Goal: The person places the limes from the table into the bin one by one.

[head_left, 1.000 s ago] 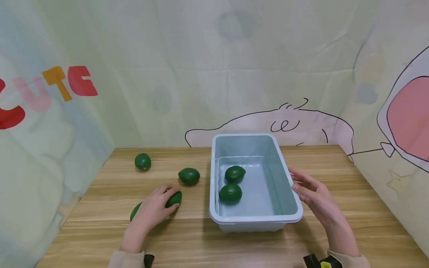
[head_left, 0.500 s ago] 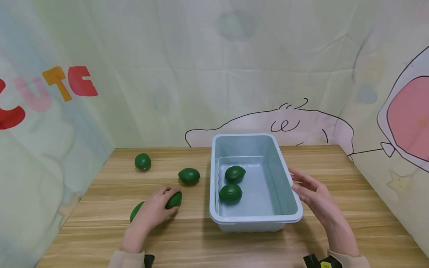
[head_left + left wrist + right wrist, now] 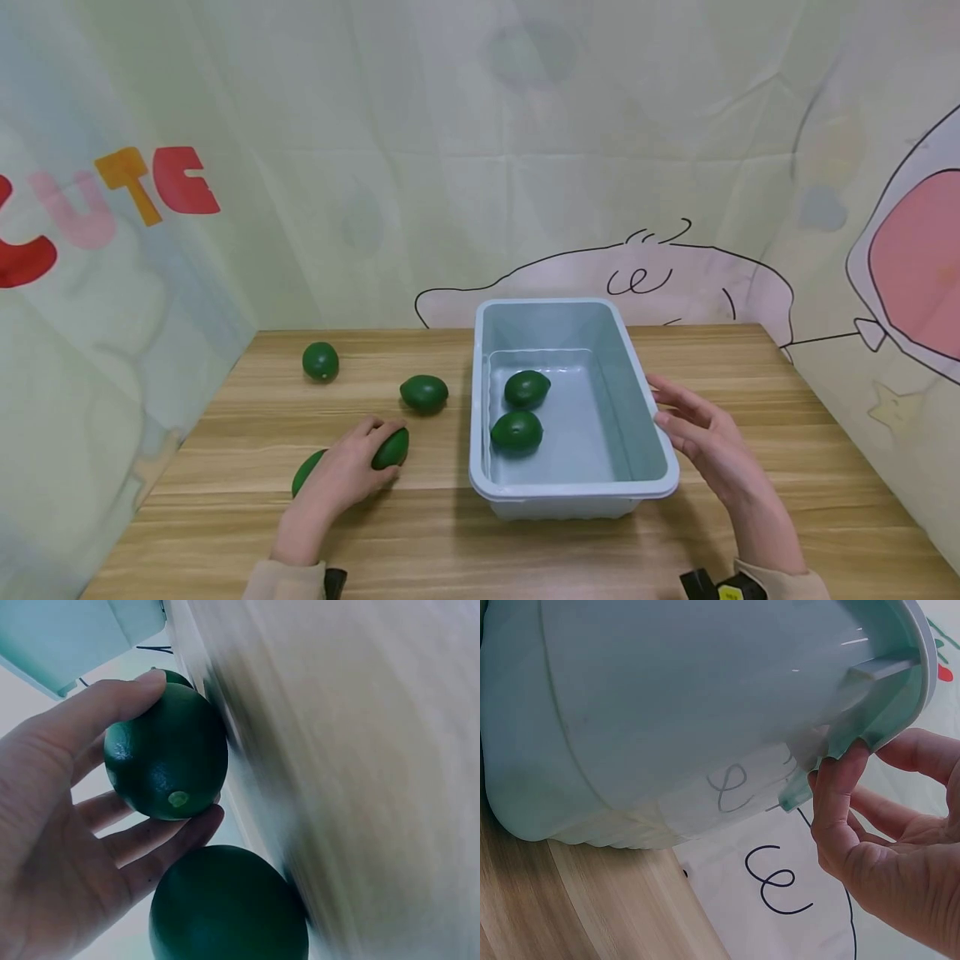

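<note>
My left hand (image 3: pixel 347 467) holds a dark green lime (image 3: pixel 391 449) low over the wooden table. In the left wrist view the thumb lies across the top of this lime (image 3: pixel 169 754), with the fingers curled behind and below. Another lime (image 3: pixel 305 472) sits just left of that hand, partly hidden by it. To the right is a pale blue plastic bin (image 3: pixel 573 490), with two limes (image 3: pixel 517 432) on its floor. My right hand (image 3: pixel 712 442) grips the bin's right rim, and the right wrist view has its fingertips (image 3: pixel 851 761) tucked under the lip.
Beyond the left hand a lime (image 3: pixel 423 393) lies between it and the bin, and one more lime (image 3: pixel 320 362) is at the back left. The table (image 3: pixel 570 554) ends against a printed cloth backdrop (image 3: pixel 337 208) behind and on both sides.
</note>
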The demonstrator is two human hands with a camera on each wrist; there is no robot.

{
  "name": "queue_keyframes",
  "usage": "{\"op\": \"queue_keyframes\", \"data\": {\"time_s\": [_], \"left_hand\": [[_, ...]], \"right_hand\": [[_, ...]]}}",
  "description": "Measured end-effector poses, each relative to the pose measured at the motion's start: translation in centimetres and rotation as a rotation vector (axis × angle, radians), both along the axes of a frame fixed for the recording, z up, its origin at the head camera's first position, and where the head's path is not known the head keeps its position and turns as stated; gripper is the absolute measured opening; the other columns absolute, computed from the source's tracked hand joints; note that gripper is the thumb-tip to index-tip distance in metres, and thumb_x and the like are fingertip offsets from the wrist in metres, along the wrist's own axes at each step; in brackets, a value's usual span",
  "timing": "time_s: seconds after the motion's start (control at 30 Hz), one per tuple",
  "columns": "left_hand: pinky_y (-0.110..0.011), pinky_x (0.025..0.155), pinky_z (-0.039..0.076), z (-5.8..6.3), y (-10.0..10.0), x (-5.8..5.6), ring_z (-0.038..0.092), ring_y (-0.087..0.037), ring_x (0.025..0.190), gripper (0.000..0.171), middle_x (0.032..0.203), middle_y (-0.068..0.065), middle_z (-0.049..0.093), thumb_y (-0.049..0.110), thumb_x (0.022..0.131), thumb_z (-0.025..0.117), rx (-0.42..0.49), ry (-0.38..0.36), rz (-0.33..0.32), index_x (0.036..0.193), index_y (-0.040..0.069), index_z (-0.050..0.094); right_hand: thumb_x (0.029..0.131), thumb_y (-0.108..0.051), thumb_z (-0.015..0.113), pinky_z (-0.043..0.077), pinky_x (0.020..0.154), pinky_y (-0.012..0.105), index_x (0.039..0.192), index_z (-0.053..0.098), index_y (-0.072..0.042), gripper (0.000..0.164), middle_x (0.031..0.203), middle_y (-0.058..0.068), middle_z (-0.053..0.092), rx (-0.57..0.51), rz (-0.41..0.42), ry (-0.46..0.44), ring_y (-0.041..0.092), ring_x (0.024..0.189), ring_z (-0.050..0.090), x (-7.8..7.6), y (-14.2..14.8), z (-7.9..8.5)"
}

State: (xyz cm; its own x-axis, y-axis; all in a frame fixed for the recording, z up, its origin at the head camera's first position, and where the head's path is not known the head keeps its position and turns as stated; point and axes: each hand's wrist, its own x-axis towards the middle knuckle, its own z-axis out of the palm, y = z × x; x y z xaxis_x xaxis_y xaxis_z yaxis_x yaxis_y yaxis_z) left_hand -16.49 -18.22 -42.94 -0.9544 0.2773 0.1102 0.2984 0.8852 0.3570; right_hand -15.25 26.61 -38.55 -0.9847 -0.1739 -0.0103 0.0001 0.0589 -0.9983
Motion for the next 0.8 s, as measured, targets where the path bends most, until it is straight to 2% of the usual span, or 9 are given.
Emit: {"op": "queue_keyframes", "data": {"time_s": [0.8], "left_hand": [[-0.044,0.083,0.052,0.37,0.46,0.03,0.06,-0.024,0.1,0.055,0.116,-0.009,0.059,0.019,0.079,0.077,0.0,-0.022,-0.006,0.13,0.014,0.058]], "right_hand": [[0.096,-0.016,0.056,0.053,0.087,0.02,0.147,0.036,-0.005,0.056,0.122,-0.007,0.053,0.022,-0.008,-0.007,0.002,0.107,0.058,-0.09,-0.13,-0.06]]}}
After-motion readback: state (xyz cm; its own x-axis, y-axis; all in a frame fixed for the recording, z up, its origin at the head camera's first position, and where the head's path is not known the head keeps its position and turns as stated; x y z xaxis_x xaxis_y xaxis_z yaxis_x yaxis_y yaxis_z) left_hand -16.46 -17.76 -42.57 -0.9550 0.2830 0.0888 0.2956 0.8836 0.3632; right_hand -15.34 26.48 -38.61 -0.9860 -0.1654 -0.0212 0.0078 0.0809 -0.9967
